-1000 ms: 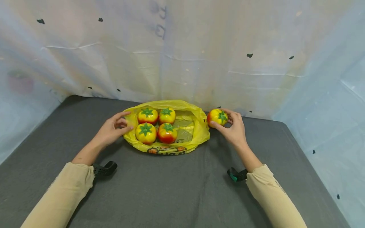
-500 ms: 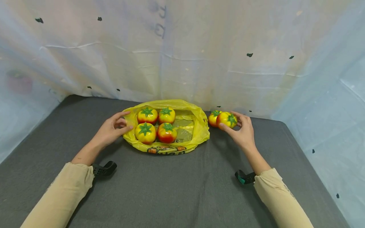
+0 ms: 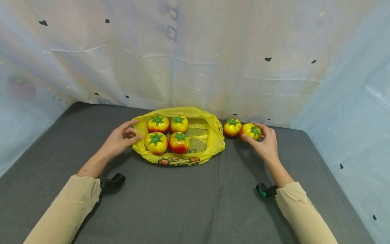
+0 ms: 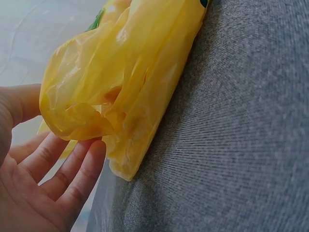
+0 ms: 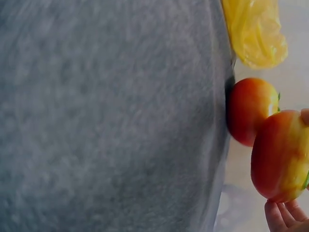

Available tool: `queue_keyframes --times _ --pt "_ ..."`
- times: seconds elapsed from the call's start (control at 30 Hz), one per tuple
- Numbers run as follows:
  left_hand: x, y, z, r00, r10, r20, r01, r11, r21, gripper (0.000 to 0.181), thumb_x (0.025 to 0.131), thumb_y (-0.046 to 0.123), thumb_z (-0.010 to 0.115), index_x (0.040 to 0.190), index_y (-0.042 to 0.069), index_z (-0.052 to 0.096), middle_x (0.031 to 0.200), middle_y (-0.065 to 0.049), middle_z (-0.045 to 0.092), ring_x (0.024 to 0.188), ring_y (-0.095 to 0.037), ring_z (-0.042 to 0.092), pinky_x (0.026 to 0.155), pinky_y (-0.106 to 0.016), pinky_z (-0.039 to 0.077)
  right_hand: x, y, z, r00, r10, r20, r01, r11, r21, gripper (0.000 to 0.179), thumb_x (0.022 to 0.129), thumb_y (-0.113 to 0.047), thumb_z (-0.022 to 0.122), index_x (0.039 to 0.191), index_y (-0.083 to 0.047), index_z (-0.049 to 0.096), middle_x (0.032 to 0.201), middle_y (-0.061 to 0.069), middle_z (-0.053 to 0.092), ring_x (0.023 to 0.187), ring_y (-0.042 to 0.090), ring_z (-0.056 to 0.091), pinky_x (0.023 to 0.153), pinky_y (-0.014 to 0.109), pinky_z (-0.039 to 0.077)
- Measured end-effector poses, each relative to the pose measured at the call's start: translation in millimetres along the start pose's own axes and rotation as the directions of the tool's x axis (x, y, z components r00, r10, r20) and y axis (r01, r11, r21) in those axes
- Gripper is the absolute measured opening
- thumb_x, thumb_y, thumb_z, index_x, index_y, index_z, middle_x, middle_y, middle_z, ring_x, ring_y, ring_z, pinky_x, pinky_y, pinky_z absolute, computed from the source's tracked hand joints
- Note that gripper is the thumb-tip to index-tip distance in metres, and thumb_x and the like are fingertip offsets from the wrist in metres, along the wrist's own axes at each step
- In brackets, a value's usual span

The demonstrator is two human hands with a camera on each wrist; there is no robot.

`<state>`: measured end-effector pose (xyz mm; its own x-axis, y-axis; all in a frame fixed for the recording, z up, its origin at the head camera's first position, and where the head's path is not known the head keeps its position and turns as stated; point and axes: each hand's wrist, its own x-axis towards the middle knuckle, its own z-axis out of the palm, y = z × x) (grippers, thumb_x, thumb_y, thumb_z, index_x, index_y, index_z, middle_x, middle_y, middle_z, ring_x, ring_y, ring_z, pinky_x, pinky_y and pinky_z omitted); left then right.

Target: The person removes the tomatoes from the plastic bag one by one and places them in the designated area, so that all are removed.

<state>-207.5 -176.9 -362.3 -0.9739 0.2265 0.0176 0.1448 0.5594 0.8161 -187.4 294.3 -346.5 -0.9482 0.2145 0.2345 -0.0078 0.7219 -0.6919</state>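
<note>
A yellow plastic bag (image 3: 195, 160) lies with its mouth spread wide, and several yellow-red tomatoes (image 3: 178, 142) with green leafy tops sit in its left part. At the bag's left edge, my left hand (image 3: 117, 139) holds the plastic between thumb and fingers; the left wrist view shows the fingertips against the bag (image 4: 120, 82). My right hand (image 3: 267, 142) grips another tomato (image 3: 250, 131) to the right of the bag, thumb on its near side. Between that one and the bag stands a further tomato (image 3: 232, 127), close beside the held one (image 5: 280, 155).
A dark grey cloth covers the table (image 3: 170, 203). Pale plastic sheeting (image 3: 213, 78) hangs behind it and on both sides, close behind the bag. Black straps (image 3: 112, 181) sit at both wrists.
My right hand has moved right with its tomato, away from the bag. The tomato standing beside the bag has come into view. My left hand and the bag have stayed put.
</note>
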Motion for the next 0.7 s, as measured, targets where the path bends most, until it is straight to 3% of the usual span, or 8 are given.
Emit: queue_keyframes --times 0.4,0.7 --pt "-0.4 -1.9 1.0 1.000 0.000 -0.005 0.000 1.000 -0.001 0.064 0.095 0.031 0.060 0.149 0.010 0.032 0.109 -0.016 0.064 0.093 -0.024 0.053 0.077 -0.035 0.042 11.3 16.3 -1.2 0.992 0.122 0.043 -0.121 0.992 -0.040 0.073 0.086 -0.036 0.071 0.144 -0.005 0.041 0.139 0.025 0.033 0.122 0.039 0.040 0.106 0.049 0.034" --pt "0.4 -2.5 1.5 1.000 0.006 -0.010 -0.006 1.000 0.006 0.063 0.095 0.029 0.061 0.148 0.009 0.033 0.107 -0.016 0.065 0.093 -0.023 0.054 0.077 -0.034 0.042 18.4 23.7 -1.1 0.989 0.143 0.042 -0.139 0.986 -0.090 0.071 0.087 -0.034 0.069 0.144 -0.004 0.040 0.138 0.028 0.034 0.116 0.039 0.041 0.097 0.049 0.036"
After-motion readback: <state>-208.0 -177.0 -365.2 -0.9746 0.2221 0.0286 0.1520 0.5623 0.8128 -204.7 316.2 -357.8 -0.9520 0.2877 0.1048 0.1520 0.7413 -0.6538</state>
